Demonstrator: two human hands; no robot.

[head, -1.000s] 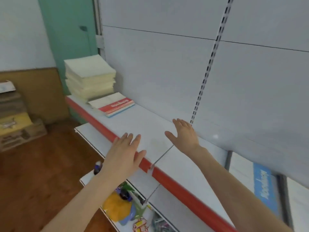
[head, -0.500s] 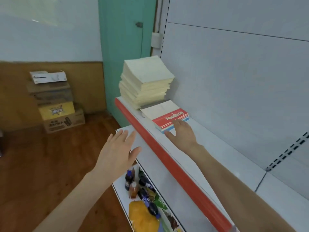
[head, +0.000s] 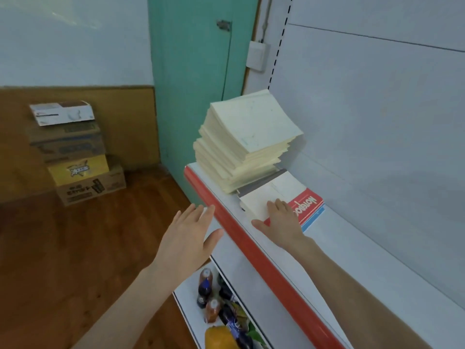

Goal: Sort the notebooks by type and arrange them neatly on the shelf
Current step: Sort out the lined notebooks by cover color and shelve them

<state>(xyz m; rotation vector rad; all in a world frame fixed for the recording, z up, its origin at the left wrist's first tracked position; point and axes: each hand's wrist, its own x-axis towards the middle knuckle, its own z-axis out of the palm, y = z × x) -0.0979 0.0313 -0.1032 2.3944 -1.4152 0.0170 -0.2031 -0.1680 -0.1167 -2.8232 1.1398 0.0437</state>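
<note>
The notebook [head: 274, 190] is being pressed by the right hand [head: 283, 224], fingers straight; red end nearer, long axis along the shelf [head: 364, 253]; cream stack [head: 249, 137] just beyond. The left hand [head: 187, 239] is being held out flat, gripping nothing.

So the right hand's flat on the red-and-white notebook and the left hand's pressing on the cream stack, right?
No. The head view shows the left hand open in the air, off the cream stack; the right hand is on the red-and-white notebook.
</note>
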